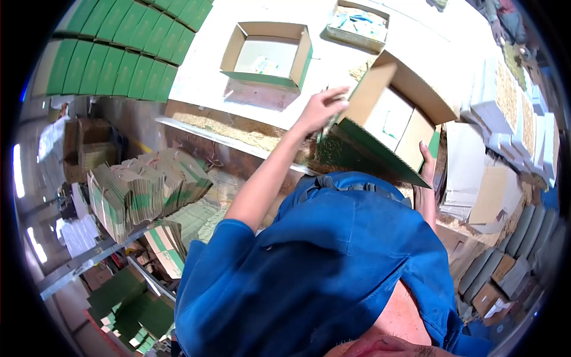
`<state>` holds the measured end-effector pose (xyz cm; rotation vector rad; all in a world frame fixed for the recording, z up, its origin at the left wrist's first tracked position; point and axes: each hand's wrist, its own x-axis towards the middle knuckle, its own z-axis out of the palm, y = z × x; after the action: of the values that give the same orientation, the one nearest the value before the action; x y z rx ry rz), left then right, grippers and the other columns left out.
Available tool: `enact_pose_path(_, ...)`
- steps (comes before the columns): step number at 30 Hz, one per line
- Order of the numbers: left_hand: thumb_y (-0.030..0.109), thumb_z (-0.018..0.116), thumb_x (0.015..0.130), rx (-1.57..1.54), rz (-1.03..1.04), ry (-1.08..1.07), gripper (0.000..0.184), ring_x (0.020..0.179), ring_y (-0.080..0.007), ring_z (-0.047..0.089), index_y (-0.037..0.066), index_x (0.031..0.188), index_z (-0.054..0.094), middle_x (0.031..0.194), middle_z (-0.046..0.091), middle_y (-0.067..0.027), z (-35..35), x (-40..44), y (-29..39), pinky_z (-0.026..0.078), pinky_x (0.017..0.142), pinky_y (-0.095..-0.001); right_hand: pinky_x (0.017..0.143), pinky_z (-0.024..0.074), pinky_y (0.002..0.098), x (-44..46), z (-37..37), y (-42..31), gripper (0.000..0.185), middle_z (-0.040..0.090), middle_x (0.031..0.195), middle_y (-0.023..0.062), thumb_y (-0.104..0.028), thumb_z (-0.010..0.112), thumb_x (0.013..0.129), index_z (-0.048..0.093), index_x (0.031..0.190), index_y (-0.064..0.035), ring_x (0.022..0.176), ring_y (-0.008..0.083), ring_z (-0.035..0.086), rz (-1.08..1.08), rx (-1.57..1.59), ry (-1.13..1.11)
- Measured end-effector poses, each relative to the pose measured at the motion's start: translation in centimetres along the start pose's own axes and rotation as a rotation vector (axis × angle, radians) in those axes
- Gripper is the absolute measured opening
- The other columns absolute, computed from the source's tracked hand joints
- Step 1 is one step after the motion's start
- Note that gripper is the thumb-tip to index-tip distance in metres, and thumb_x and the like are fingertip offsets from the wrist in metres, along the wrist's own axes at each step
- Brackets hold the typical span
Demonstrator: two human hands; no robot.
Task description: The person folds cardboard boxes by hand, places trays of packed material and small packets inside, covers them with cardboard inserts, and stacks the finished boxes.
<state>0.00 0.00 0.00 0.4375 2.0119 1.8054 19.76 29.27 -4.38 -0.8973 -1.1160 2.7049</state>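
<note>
An open cardboard box (416,92), green outside and brown inside, is tilted above the front edge of the white table. White pieces with small green print lie inside it. My right hand (427,159) grips its near right corner, the thumb showing against the wall and the other fingers hidden. Beside the box's left wall is my left hand (324,109), its fingers apart and nothing visible between them. Another open green box (300,56) rests on the table to the left, with a small printed item inside.
A small tray (357,38) with blue and white packets stands at the back. Green boxes (113,65) are stacked at the left, above bundles of flat cardboard (148,187). White blocks (496,101) are piled at the right. Shavings lie along the table's front edge (226,140).
</note>
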Motion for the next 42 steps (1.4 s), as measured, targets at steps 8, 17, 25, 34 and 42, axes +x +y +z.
enact_pose_path(8, 0.031, 0.059, 0.092, 0.775, 0.177, 0.755, 0.050, 0.131, -0.0330, 0.048, 0.001, 0.132, 0.056, 0.137, 0.053, -0.0226, -23.7, 4.4, 0.5, 0.037, 0.109, -0.0403, 0.093, 0.0527, 0.0398, 9.2, 14.8, 0.1, 0.040, 0.065, 0.115, 0.0136, -0.025, 0.066, 0.090, 0.056, 0.122, -0.0013, 0.105, 0.0261, 0.064, 0.003, 0.013, -0.007)
enact_pose_path(17, 0.044, 0.045, 0.095, 0.426, -0.624, 0.030, 0.050, 0.106, -0.0217, 0.058, 0.005, 0.119, 0.065, 0.115, 0.065, -0.0112, -29.2, 9.5, -6.3, 0.043, 0.096, -0.0344, 0.102, 0.0430, 0.0386, 19.9, 25.0, 6.6, 0.061, 0.056, 0.129, 0.0122, -0.036, 0.073, 0.085, 0.051, 0.133, -0.0049, 0.120, 0.0245, 0.051, 0.080, -0.173, -0.171)
enact_pose_path(25, 0.026, 0.060, 0.095, -0.244, -0.523, 0.317, 0.025, 0.088, -0.0178, 0.063, 0.012, 0.116, 0.061, 0.100, 0.067, -0.0061, -32.4, 6.8, -11.3, 0.053, 0.080, -0.0328, 0.095, 0.0434, 0.0353, 22.4, 30.0, 11.9, 0.072, 0.056, 0.126, 0.0162, -0.047, 0.068, 0.086, 0.045, 0.134, 0.0023, 0.114, 0.0251, 0.054, 0.045, -0.648, -0.128)
enact_pose_path(34, 0.050, 0.076, 0.078, -0.199, -0.577, 0.221, 0.070, 0.075, -0.0087, 0.053, 0.011, 0.131, 0.055, 0.095, 0.062, 0.0026, -31.6, 7.9, -8.3, 0.042, 0.062, -0.0219, 0.060, 0.0550, 0.0365, 23.5, 30.7, 12.5, 0.081, 0.065, 0.089, 0.0235, -0.068, 0.054, 0.085, 0.063, 0.092, 0.0121, 0.076, 0.0286, 0.066, 0.102, -1.286, -0.252)
enact_pose_path(42, 0.047, 0.072, 0.084, -0.228, -0.687, 0.281, 0.035, 0.049, -0.0093, 0.048, 0.013, 0.089, 0.064, 0.065, 0.056, 0.0041, -32.5, 9.0, -10.2, 0.039, 0.042, -0.0230, 0.080, 0.0527, 0.0386, 23.1, 26.2, 12.8, 0.074, 0.057, 0.123, 0.0165, -0.053, 0.061, 0.090, 0.049, 0.134, 0.0056, 0.094, 0.0293, 0.062, 0.270, -0.861, -0.406)
